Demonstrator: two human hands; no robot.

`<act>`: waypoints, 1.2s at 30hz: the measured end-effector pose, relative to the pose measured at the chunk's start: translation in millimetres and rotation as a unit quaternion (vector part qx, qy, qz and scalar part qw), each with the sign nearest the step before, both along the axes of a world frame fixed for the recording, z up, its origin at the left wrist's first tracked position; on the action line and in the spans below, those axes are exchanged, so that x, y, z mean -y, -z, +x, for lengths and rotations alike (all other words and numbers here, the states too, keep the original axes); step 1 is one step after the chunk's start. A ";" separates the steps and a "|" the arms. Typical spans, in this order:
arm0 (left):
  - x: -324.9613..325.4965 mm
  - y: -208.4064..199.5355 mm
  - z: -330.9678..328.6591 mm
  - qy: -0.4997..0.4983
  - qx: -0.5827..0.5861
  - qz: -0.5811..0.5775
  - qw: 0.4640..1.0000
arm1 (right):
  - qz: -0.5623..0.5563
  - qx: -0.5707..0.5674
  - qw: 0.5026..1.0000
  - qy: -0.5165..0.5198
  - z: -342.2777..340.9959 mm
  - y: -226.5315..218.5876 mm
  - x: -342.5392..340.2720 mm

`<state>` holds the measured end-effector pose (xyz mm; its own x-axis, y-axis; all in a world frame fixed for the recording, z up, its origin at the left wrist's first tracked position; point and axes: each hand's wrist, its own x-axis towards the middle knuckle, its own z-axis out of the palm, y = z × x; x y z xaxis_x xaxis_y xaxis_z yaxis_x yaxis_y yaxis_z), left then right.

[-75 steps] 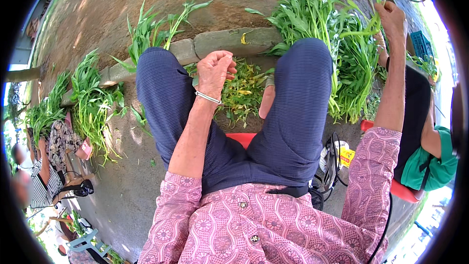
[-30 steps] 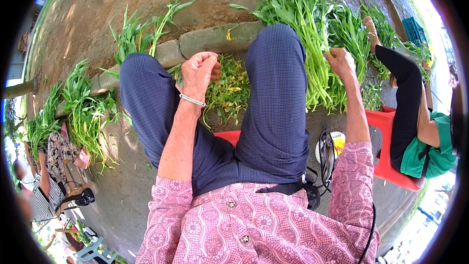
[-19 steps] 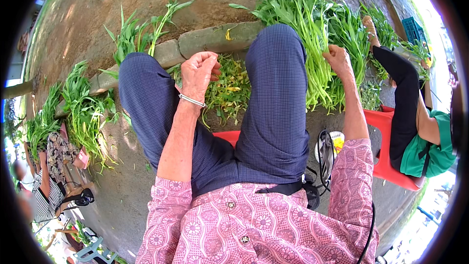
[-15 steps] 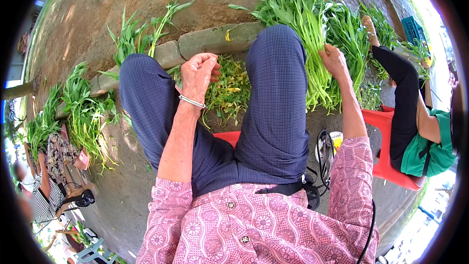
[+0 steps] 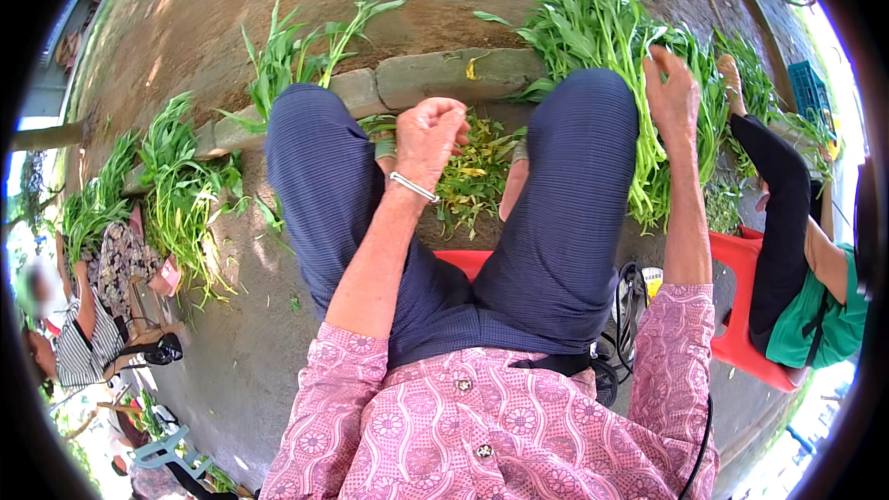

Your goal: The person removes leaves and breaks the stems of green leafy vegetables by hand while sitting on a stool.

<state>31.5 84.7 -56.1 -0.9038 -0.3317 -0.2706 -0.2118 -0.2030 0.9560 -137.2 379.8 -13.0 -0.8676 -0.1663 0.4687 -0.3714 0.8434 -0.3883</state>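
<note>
My left hand (image 5: pixel 431 139), a bracelet at its wrist, hovers between my knees with its fingers curled together. What it pinches, if anything, is hidden. Below it lie trimmed leaves and yellowed scraps (image 5: pixel 477 181) on the ground. My right hand (image 5: pixel 673 93) is just beyond my right knee, over a large heap of long-stemmed leafy greens (image 5: pixel 593 28). Its fingers are bent but apart, and no stem shows in its grasp. Beside the left knee stands a smaller bunch of the same greens (image 5: pixel 278 60).
A stone kerb (image 5: pixel 458 74) runs behind my knees. More greens (image 5: pixel 176 185) lie to the left, near a seated person in stripes (image 5: pixel 88 343). At right, a person in green (image 5: pixel 815 306) sits on a red stool (image 5: pixel 741 296); a teal crate (image 5: pixel 808 88) stands farther back.
My right hand has moved farther out along the heap, and its fingers have spread from a closed grasp on the stems. The left hand stays closed between the knees. The whole view has shifted.
</note>
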 end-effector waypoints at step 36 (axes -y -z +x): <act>280.0 214.1 37.3 -0.143 0.242 -0.459 0.843 | -0.018 0.334 0.909 -0.248 69.5 -11.7 166.9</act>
